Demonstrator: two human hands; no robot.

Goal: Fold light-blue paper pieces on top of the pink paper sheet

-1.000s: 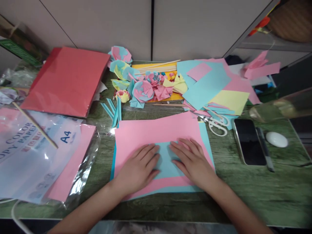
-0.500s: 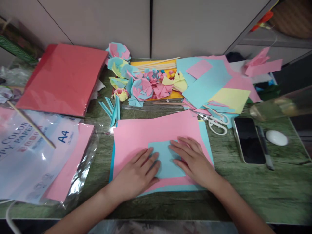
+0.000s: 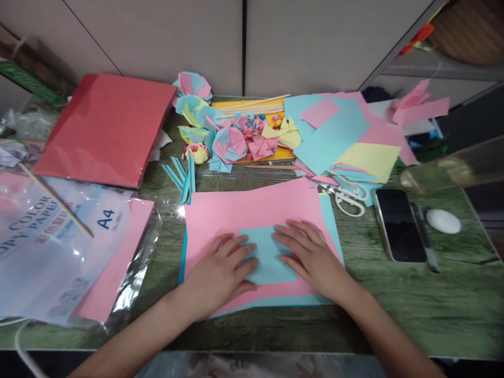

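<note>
A small light-blue square of paper (image 3: 268, 257) lies flat on a large pink sheet (image 3: 252, 207). My left hand (image 3: 222, 268) rests on the square's left side, fingers spread. On its right side lies my right hand (image 3: 309, 257), fingers stretched out and apart. Both hands cover the square's side edges, while its middle shows between them. Under the pink sheet, larger light-blue paper (image 3: 334, 231) sticks out at the right and along the bottom.
Folded paper flowers (image 3: 230, 144), thin wooden sticks (image 3: 255, 108) and cut paper (image 3: 331, 126) lie at the back. White-handled scissors (image 3: 350, 202), a phone (image 3: 399, 226), a pen (image 3: 425, 239) and a white mouse (image 3: 443, 221) sit right. A red pack (image 3: 106, 126) and plastic-wrapped A4 paper (image 3: 66, 257) lie left.
My left hand has shifted slightly and its fingers have curled a little more. The right hand stays almost in place on the blue square. The view has moved slightly.
</note>
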